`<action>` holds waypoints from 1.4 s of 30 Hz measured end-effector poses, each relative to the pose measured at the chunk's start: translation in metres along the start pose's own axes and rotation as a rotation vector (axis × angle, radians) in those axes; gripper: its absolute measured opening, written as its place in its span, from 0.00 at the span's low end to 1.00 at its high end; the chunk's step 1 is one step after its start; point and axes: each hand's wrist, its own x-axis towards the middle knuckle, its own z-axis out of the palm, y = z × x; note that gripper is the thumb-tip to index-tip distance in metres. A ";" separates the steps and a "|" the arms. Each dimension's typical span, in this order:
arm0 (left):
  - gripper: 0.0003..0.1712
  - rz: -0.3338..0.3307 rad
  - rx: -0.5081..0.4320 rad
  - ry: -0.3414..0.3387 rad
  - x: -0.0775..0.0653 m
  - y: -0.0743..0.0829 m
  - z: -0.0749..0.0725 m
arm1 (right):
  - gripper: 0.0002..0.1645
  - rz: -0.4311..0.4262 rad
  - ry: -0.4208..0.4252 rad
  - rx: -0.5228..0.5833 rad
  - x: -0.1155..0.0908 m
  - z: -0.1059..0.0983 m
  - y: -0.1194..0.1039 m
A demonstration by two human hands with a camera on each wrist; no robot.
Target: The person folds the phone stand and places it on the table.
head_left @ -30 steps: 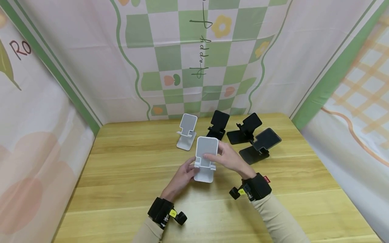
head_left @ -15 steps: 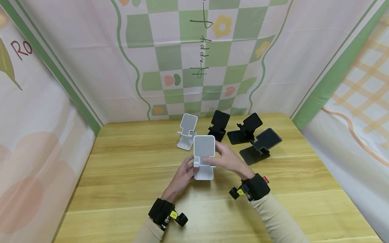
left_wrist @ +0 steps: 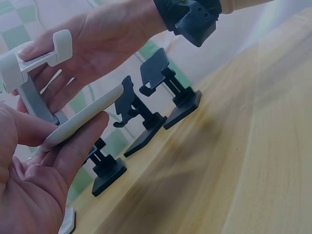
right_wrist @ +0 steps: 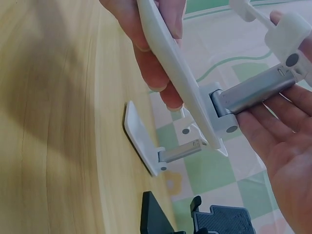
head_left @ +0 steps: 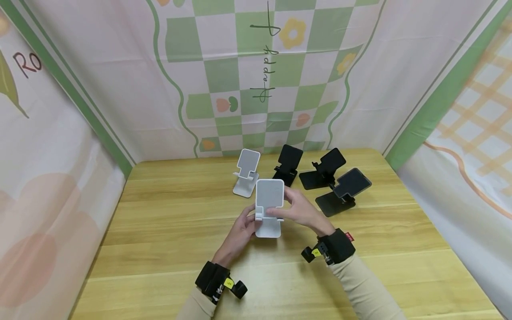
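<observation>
Both hands hold a white phone stand with a grey pad, raised above the table. My left hand pinches its flat base, thumb on one face and fingers on the other, as the left wrist view shows. My right hand grips the upper part, its thumb across the front of the grey pad and its fingers behind, by the metal arm. In the right wrist view the arm stands out from the base at a hinge.
Behind the held stand, a second white phone stand stands on the wooden table. To its right are three black phone stands, one at the back, one further right and one nearer. A patterned cloth hangs behind.
Over the last second the held white phone stand has shifted slightly left and turned more upright in the head view. Both hands keep their hold, and the other stands have not moved.
</observation>
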 end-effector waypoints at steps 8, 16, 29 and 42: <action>0.33 0.010 0.002 -0.004 -0.001 -0.001 -0.001 | 0.33 -0.004 0.014 -0.003 0.000 0.002 0.003; 0.33 0.019 -0.003 -0.007 0.000 -0.003 -0.001 | 0.30 -0.047 0.057 -0.003 0.001 0.007 0.008; 0.33 0.019 -0.013 -0.013 0.000 -0.002 -0.001 | 0.29 -0.044 0.122 -0.048 0.003 0.014 0.011; 0.33 0.020 -0.020 -0.013 -0.001 -0.005 0.000 | 0.26 -0.050 0.178 -0.080 0.004 0.020 0.017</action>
